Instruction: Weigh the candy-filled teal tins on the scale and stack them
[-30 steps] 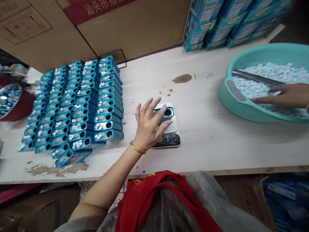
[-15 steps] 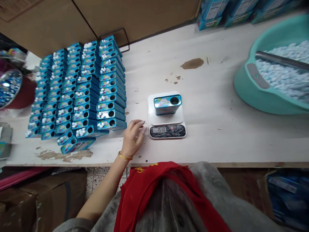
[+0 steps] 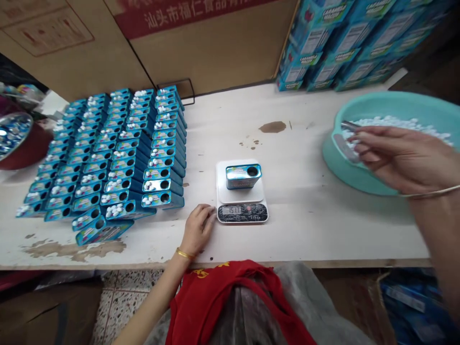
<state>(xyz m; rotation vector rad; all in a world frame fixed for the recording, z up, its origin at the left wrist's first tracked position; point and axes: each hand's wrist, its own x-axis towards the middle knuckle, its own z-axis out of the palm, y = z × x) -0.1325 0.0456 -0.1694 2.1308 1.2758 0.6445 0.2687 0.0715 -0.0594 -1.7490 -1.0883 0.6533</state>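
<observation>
A small blue tin (image 3: 243, 176) with a round hole in its top stands on a white digital scale (image 3: 241, 196) in the middle of the table. My left hand (image 3: 197, 229) rests on the table just left of the scale's display, fingers curled with nothing in them. My right hand (image 3: 397, 155) hovers in front of the teal basin (image 3: 359, 177), fingers closed round a metal scoop (image 3: 349, 127) whose handle end shows above the white candies (image 3: 395, 123).
Several rows of blue tins (image 3: 108, 153) topped with white candies cover the table's left side. Stacked blue cartons (image 3: 345, 43) stand at the back right, cardboard boxes (image 3: 197, 43) behind. A red bowl of shiny pieces (image 3: 16, 141) sits far left.
My left hand let go of the tin on the scale and drew back to the table beside the display. My right hand lifted out of the basin with the scoop.
</observation>
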